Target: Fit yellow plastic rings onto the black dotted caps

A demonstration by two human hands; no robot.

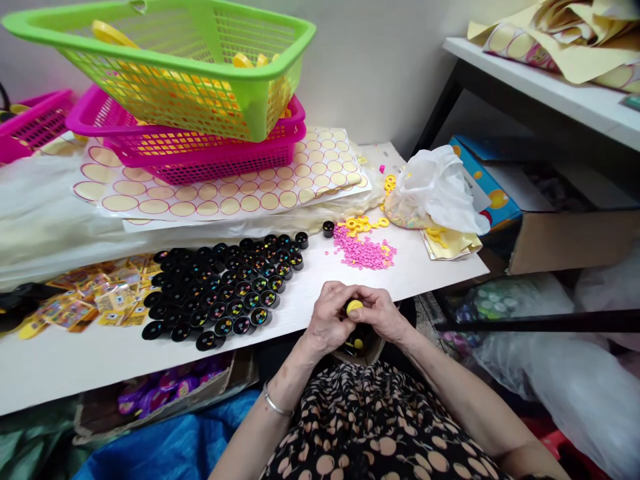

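My left hand (331,317) and my right hand (381,313) meet just in front of the table edge. Between their fingers is a small round yellow piece (355,307), with its underside hidden by my fingers. Below them, a container in my lap (373,351) holds more yellow and black pieces. A pile of tiny pink rings (367,255) lies on the table beyond my hands, with larger yellow rings (357,225) behind it. To the left stand rows of small round black cups (235,308), many with coloured bits inside. One black cup (328,229) sits apart beside the pink rings.
A green basket (260,100) of yellow parts rests on a pink basket (200,157), over printed circle sheets (230,193). Small card packets (117,293) lie at left. A white plastic bag (435,187), a cardboard box (570,243) and a shelf (550,83) are at right.
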